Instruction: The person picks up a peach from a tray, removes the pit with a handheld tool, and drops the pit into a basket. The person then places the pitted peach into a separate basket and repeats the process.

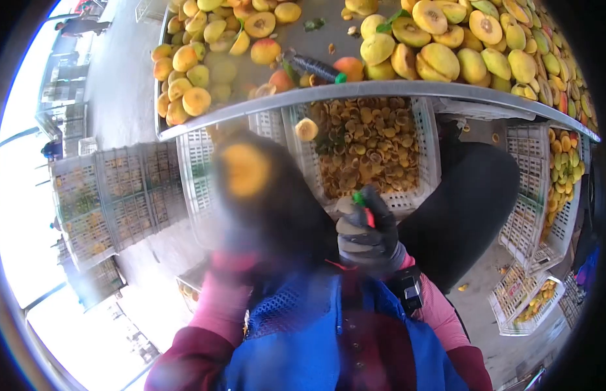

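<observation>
My left hand (pixel 257 212), in a dark glove and smeared by motion or a smudge, is raised at the left in the head view. A blurred yellow peach half (pixel 245 169) shows in it, cut face up. My right hand (pixel 368 228), in a grey and black glove, is closed around a small tool with a green and red handle (pixel 363 207); its working end is hidden. Between my knees stands a white crate (pixel 430 156) holding brown, cup-shaped scraps (pixel 368 143). A pale round fruit piece (pixel 307 129) is at that crate's left side.
A metal-edged table (pixel 381 90) ahead carries many yellow peaches (pixel 439 58), some cut. A dark bottle-like object with a green end (pixel 316 67) lies among them. Stacked crates (pixel 120 195) stand at the left; more crates of fruit (pixel 537 195) sit at the right.
</observation>
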`<state>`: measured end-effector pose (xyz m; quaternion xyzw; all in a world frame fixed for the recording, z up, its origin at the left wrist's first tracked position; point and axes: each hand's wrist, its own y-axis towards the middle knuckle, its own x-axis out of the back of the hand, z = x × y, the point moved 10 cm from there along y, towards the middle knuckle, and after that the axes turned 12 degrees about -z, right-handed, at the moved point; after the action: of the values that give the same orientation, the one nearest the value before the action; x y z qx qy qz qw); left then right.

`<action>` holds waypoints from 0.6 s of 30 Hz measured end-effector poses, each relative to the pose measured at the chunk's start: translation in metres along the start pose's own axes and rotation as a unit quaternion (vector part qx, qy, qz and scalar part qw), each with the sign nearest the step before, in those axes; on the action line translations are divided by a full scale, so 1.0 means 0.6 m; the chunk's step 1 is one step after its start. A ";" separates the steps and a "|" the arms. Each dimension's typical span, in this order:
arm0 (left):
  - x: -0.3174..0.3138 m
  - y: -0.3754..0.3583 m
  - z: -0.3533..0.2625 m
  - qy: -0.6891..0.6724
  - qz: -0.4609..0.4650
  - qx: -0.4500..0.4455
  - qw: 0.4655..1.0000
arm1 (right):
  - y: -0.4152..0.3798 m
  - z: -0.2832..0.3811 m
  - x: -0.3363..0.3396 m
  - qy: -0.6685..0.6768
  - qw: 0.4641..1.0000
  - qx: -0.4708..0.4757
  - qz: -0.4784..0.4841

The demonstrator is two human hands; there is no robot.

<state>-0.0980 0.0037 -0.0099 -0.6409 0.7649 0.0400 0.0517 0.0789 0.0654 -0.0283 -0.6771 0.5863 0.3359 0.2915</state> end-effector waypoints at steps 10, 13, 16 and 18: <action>-0.194 0.196 -0.056 0.615 0.148 -0.308 0.711 | 0.021 0.051 0.091 -0.060 0.979 0.035 -0.189; -0.288 0.239 0.048 0.697 0.208 -0.343 0.595 | 0.003 0.083 0.109 -0.162 0.929 0.124 -0.310; -0.302 0.264 0.062 0.657 0.247 -0.370 0.608 | -0.013 0.113 0.103 -0.237 0.881 0.186 -0.366; -0.280 0.273 0.051 0.626 0.256 -0.324 0.661 | -0.013 0.118 0.082 -0.283 0.859 0.206 -0.374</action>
<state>-0.2291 0.2005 -0.0194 -0.2698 0.6895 -0.1143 -0.6624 0.0830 0.0927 -0.1103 -0.6457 0.2372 0.2503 0.6813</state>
